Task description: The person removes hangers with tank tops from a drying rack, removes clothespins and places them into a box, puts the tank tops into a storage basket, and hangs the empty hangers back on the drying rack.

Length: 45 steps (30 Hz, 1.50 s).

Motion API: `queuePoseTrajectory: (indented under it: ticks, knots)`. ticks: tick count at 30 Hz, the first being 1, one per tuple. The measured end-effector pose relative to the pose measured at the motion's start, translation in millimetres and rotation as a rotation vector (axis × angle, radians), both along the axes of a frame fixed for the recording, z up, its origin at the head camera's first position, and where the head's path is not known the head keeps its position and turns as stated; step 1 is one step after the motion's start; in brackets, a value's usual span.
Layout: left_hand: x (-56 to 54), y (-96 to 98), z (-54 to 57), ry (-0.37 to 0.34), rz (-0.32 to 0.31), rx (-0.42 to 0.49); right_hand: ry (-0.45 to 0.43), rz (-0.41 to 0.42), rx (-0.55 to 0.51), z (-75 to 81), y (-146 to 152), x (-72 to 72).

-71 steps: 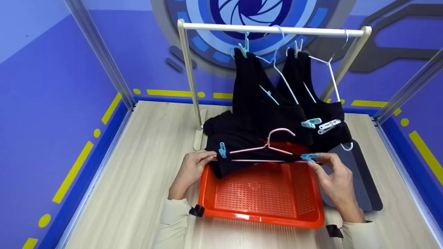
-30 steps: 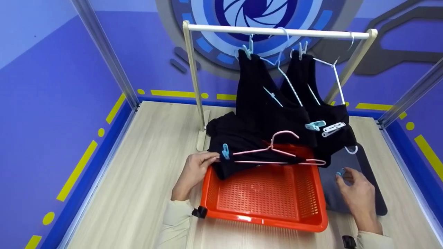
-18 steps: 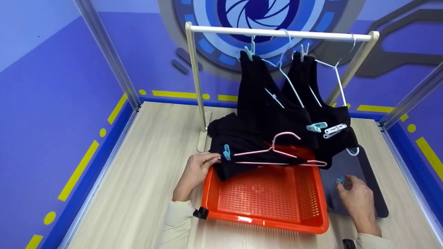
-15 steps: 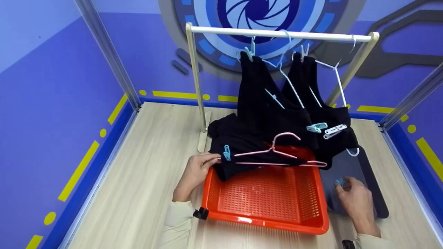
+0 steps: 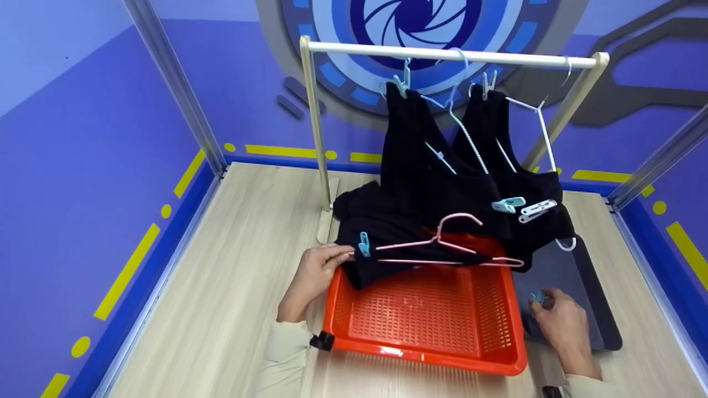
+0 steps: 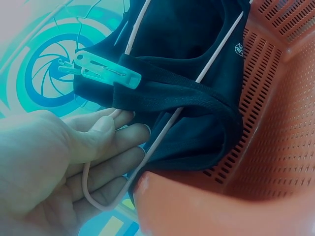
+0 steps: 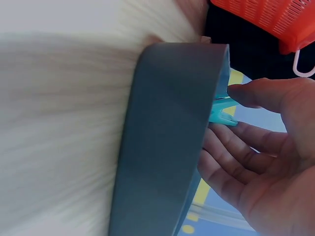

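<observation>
My left hand (image 5: 315, 276) pinches the left end of a pink clothes hanger (image 5: 406, 243) above the back of a red basket (image 5: 415, 354). Black clothing (image 5: 381, 271) hangs on that hanger, with a blue clothespin (image 5: 363, 244) clipped beside my left fingertips. The left wrist view shows my thumb against the hanger's looped end and the clothespin (image 6: 106, 71) on the fabric just above. Over the dark grey tray (image 5: 592, 298), right of the basket, my right hand (image 5: 564, 323) pinches another blue clothespin (image 7: 222, 112) between thumb and fingers. The hanger's right loop (image 5: 511, 262) shows bare.
Behind stands a clothes rack (image 5: 453, 52). Two black tops (image 5: 431, 160) hang from it on hangers, clipped with light clothespins, including a white one (image 5: 536, 210) at the right. Wall panels (image 5: 99, 166) enclose the table (image 5: 232, 232) on both sides and behind.
My right hand has taken the blue clothespin off the hanger's right end and carried it right and down over the tray, then slightly back leftward. My left hand keeps its grip.
</observation>
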<state>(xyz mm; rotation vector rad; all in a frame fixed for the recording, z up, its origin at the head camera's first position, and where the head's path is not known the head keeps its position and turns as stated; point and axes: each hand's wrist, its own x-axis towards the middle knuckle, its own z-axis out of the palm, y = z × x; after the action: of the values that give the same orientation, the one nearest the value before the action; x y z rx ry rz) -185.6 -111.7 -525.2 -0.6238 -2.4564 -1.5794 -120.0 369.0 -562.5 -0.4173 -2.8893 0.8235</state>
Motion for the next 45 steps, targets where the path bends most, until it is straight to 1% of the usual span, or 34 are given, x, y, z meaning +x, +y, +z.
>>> queuePoseTrajectory:
  ticks: [9,16,19,25,31,39,45]
  knots:
    - [0.9,-1.0,0.3,-0.003,0.006,-0.005,-0.027,0.009,-0.013,-8.1,0.5,-0.8]
    - [-0.1,-0.5,-2.1,0.005,0.011,-0.031,-0.088,-0.029,-0.023,-9.8,0.0,-4.0]
    - [-0.3,-0.2,-1.7,0.000,0.011,-0.027,-0.105,-0.028,-0.027,-9.8,0.4,-5.2]
    - [-1.2,0.3,-2.1,0.015,0.013,-0.025,-0.108,-0.022,-0.032,-10.6,0.2,-6.4]
    - [0.8,-0.7,-1.3,-0.004,0.015,-0.021,-0.112,-0.039,-0.050,-12.9,-1.4,-7.3]
    - [1.4,-0.7,-1.4,-0.019,0.010,-0.006,-0.098,-0.032,-0.038,-17.4,-2.9,-8.8]
    - [-0.1,-0.8,-3.3,0.020,0.014,-0.013,-0.087,-0.045,-0.025,-19.6,-6.1,-11.0]
